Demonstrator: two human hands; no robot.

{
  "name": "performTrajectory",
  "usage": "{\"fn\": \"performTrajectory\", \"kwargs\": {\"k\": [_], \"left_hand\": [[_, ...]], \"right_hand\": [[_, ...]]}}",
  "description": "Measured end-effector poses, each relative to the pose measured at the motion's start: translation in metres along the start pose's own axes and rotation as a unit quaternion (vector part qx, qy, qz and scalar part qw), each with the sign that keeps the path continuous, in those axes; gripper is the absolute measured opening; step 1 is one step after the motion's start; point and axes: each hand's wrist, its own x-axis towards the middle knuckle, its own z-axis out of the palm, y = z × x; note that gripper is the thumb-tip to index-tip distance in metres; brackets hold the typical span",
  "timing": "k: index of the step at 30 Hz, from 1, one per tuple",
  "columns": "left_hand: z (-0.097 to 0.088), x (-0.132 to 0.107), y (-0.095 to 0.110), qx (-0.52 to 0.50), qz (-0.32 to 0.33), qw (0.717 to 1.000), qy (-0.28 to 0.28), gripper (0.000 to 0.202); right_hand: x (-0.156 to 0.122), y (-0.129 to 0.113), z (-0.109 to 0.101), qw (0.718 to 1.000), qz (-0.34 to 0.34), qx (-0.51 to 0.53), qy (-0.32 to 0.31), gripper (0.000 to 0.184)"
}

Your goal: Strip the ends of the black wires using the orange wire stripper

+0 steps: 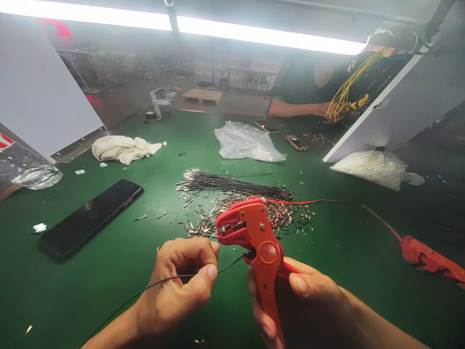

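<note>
Thin black wire (230, 264): low centre of the view, just above the green bench mat (109, 291). It runs up from the lower left, through the left hand (181, 286), into the toothed head of an orange plastic wire-stripping tool (259, 237).

- Left hand: thumb and forefinger pinched together on the wire, other fingers curled in, close to the tool's head.
- Right hand (301, 300): fingers wrapped tight round the tool's handles. Tool held upright, head pointing left.

Just behind the tool:
- a scatter of short shiny wire offcuts (254, 215) on the mat
- beyond that, a flat bundle of long black wires (232, 184)
- a thin red wire (290, 201) lying across to the right

Further out:
- Left: a black smartphone (90, 218) lying flat, and a crumpled white cloth (121, 148).
- Centre back: a clear plastic bag (245, 141).
- Right: a bag of small white parts (374, 167), and a second red hand tool (428, 257) lying on the mat.
- Far side: another person's forearm (298, 108) beside a bunch of yellow wires (345, 92).
</note>
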Motion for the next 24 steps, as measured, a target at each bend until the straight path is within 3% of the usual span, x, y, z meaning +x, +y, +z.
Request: {"fn": "performTrajectory", "kwargs": {"k": [10,15,19,24], "left_hand": [[-0.001,0.002,0.002,-0.006,0.008,1.000,-0.003,0.028],[0.003,-0.001,0.004,0.108,0.108,0.986,0.073,0.025],[0.006,-0.001,0.004,0.195,0.174,0.963,0.057,0.018],[0.004,0.003,0.001,0.225,0.194,0.953,0.058,0.014]], "right_hand": [[-0.001,-0.003,-0.006,0.999,-0.008,-0.001,-0.034,0.043],[-0.001,-0.009,-0.003,1.000,0.018,0.022,-0.008,0.047],[-0.003,-0.020,0.000,0.998,0.058,0.026,-0.006,0.048],[-0.005,-0.022,0.001,0.997,0.081,0.004,-0.016,0.053]]}}
